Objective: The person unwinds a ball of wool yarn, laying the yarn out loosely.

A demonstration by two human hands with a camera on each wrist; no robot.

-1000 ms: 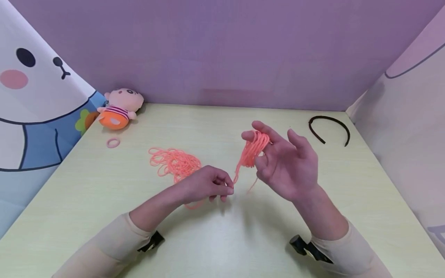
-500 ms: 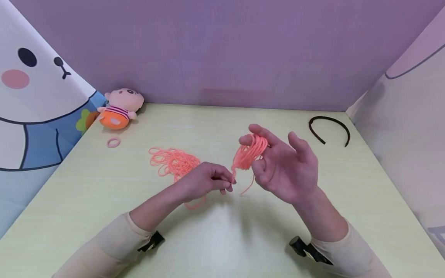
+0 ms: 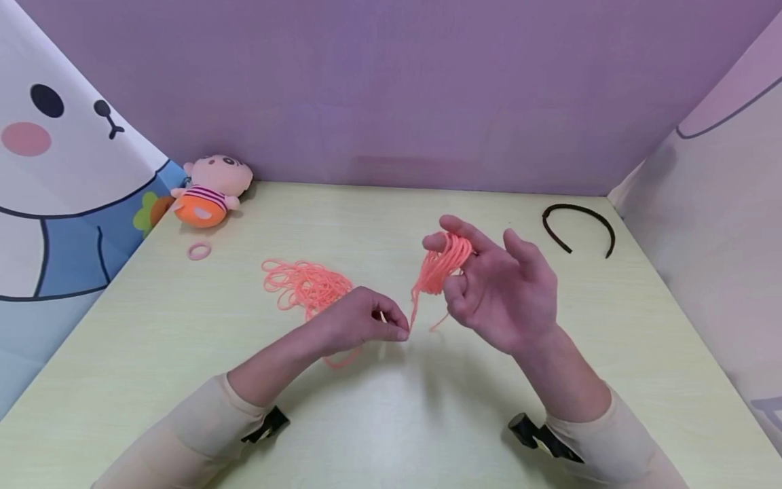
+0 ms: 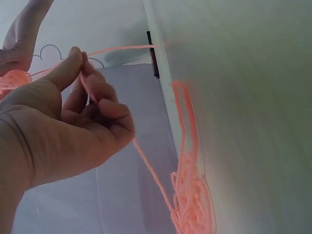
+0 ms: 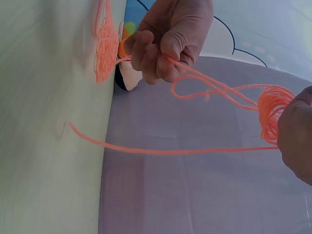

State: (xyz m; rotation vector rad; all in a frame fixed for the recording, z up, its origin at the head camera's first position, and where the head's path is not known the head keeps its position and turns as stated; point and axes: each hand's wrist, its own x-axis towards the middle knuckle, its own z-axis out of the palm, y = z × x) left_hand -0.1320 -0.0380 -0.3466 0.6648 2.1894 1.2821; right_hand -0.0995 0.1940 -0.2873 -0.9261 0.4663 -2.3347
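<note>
My left hand pinches a strand of coral yarn between thumb and fingertips, as the left wrist view also shows. The strand runs to a wound coil of yarn looped round the outstretched fingers of my right hand. That hand is raised, palm toward me, with its lower fingers folded in and its thumb standing apart. A loose yarn tail hangs from the right hand. On the table, left of the hands, lies a tangled yarn pile; the left forearm hides part of it.
A plush doll sits at the table's back left corner, with a pink ring in front of it. Toward the back right lies a dark headband. A purple wall stands behind the pale table.
The left hand rose slightly toward the coil, then drew back down, pulling the strand straighter. The right hand dipped and lifted a little. The pile has not moved.
</note>
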